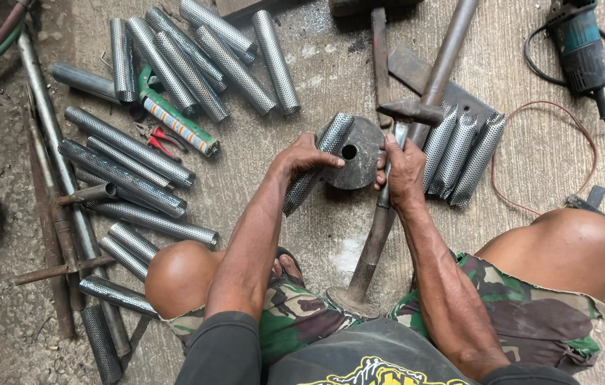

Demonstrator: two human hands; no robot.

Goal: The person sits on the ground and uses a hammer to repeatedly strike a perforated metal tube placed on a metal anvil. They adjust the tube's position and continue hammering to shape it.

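Tubes (138, 153) lay finished on the floor; left hand (304, 158) gripped another tube (314, 167) against a holed disc (356, 153), right hand (402, 170) clasping its edge, three tubes (463, 153) beside.

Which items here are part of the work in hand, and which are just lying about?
In hand: perforated tube gripped by left hand; round steel block steadied by right hand; long steel bar.
Lying about: angle grinder, pliers, hammer, tube pile.

No packages, labels, signs, screens visible
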